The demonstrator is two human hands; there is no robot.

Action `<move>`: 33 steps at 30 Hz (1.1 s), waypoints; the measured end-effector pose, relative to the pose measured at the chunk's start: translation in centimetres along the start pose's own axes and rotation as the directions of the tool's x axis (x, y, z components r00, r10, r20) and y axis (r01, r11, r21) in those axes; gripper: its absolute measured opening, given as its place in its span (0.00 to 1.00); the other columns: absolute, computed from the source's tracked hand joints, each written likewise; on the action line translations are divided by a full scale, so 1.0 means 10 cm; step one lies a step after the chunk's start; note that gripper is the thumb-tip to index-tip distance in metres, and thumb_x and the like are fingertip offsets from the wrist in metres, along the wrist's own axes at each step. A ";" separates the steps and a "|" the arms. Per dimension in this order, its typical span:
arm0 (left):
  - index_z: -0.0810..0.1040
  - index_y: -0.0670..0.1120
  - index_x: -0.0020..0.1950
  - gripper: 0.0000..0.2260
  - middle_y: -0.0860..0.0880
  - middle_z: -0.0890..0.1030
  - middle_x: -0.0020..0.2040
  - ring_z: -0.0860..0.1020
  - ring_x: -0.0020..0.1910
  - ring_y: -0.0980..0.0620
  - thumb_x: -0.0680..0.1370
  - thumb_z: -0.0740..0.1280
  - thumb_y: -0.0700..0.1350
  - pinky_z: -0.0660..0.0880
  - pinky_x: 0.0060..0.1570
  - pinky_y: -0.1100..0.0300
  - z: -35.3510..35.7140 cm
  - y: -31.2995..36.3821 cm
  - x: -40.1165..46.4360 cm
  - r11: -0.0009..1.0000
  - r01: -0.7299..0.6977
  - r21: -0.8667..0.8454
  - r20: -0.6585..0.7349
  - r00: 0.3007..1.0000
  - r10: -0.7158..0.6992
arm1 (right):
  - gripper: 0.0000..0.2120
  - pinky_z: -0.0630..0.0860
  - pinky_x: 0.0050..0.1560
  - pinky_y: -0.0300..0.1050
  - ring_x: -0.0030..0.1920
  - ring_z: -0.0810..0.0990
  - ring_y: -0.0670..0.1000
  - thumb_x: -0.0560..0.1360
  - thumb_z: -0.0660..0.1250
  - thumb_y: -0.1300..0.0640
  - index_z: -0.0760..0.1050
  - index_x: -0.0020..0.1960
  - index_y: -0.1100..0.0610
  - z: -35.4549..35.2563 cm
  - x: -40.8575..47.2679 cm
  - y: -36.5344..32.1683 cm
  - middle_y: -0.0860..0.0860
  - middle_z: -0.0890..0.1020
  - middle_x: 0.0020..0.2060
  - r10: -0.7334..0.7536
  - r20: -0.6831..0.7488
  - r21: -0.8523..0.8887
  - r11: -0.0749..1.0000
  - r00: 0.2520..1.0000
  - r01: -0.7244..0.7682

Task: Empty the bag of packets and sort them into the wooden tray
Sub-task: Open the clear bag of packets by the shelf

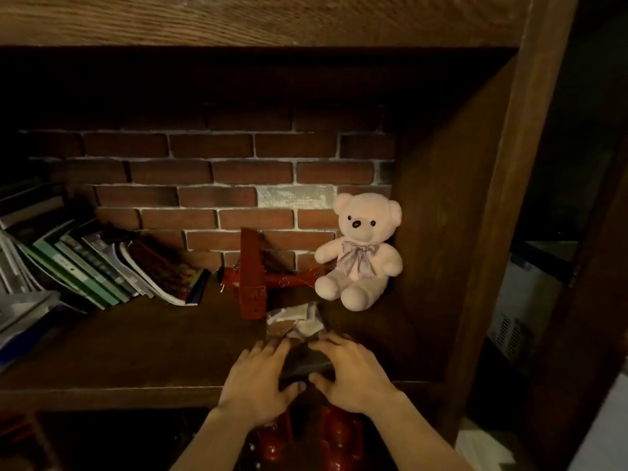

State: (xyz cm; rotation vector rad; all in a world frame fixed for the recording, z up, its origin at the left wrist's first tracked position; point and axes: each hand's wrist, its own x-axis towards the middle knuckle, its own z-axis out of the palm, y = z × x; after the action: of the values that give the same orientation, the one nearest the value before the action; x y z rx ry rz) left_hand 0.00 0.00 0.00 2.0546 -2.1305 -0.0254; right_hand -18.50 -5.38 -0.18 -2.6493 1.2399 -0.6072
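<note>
Bottom centre of frame: two bare forearms reach up onto a dark wooden shelf point(136, 348). Left hand point(258, 382) and right hand point(350, 375) sit side by side, fingers spread and curled over a dark grey soft bag point(302, 363), thumbs underneath at its near edge, gripping it from both sides. The bag rests at the shelf's front edge, lower centre. Just beyond the fingertips, at the bag's far end, pale crinkled packets point(295, 321) in white and brown lie spilling out; blurred, so the count is unclear. Below the shelf edge, between the arms, red glossy objects point(336, 433) show in the dark, possibly jars.

Behind the packets stands a red toy biplane point(253, 277), touching the packets' far side. To its right, a pale pink teddy bear with a grey ribbon bow point(360, 249) sits against the right wooden side wall. At left of frame, a row of leaning books and magazines point(102, 263) tilts leftward. Farthest back, a red brick wall panel point(210, 188) with one whitish brick closes the shelf.
</note>
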 end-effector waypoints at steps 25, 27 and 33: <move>0.72 0.56 0.54 0.03 0.56 0.78 0.52 0.77 0.52 0.53 0.82 0.60 0.52 0.74 0.52 0.55 -0.32 -0.31 -0.07 0.965 -0.261 -0.012 -0.097 0.961 0.259 | 0.08 0.76 0.47 0.49 0.50 0.81 0.54 0.78 0.63 0.53 0.78 0.55 0.46 -0.24 0.05 -0.43 0.49 0.83 0.50 0.032 -0.027 -0.188 0.981 0.999 -0.036; 0.73 0.57 0.54 0.03 0.56 0.78 0.52 0.77 0.52 0.54 0.82 0.61 0.53 0.75 0.52 0.55 -0.48 -0.32 -0.03 0.960 -0.281 -0.015 -0.109 0.954 0.278 | 0.07 0.76 0.45 0.49 0.48 0.82 0.54 0.78 0.63 0.52 0.77 0.54 0.46 -0.40 0.10 -0.48 0.48 0.84 0.49 0.021 -0.059 -0.188 0.982 0.998 -0.032; 0.74 0.58 0.52 0.02 0.57 0.79 0.51 0.78 0.50 0.55 0.81 0.62 0.53 0.76 0.52 0.54 -0.98 -0.30 0.12 0.954 -0.297 0.052 -0.232 0.925 0.300 | 0.10 0.71 0.38 0.45 0.45 0.80 0.51 0.79 0.64 0.56 0.80 0.54 0.46 -0.88 0.24 -0.58 0.48 0.84 0.46 -0.021 -0.136 -0.191 0.982 0.990 -0.006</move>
State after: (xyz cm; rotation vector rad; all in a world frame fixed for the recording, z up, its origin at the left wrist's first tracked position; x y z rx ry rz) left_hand 4.34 -0.20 9.34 1.6213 -2.2657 0.2657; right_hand -16.76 -3.15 10.28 -2.8099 1.3913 -0.7173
